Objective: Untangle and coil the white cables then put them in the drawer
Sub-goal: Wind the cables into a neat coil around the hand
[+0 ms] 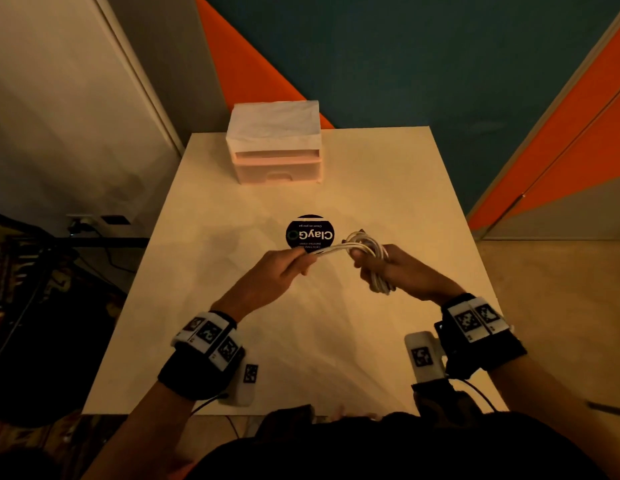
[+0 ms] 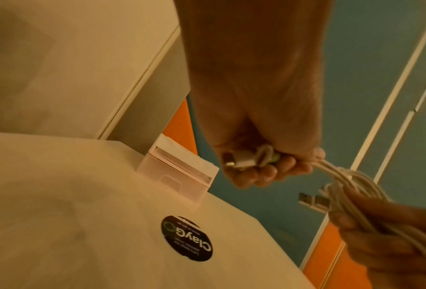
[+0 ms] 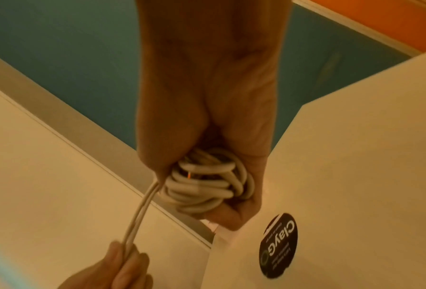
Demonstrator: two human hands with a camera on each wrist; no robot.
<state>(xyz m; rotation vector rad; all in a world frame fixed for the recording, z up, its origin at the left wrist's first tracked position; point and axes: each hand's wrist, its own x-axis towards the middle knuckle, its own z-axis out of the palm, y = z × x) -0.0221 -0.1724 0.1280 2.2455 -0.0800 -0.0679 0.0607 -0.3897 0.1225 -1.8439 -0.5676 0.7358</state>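
A bundle of white cables is held above the middle of the table. My right hand grips the coiled loops, with fingers curled round them. My left hand pinches the free ends, and two strands run taut from it to the coil. USB plugs stick out of the coil beside my right hand. The small white drawer unit stands at the table's far edge, its lower drawer pushed in.
A round black sticker lies on the white table just beyond my hands. White walls stand on the left, teal and orange panels behind and right. Dark gear sits on the floor at the left.
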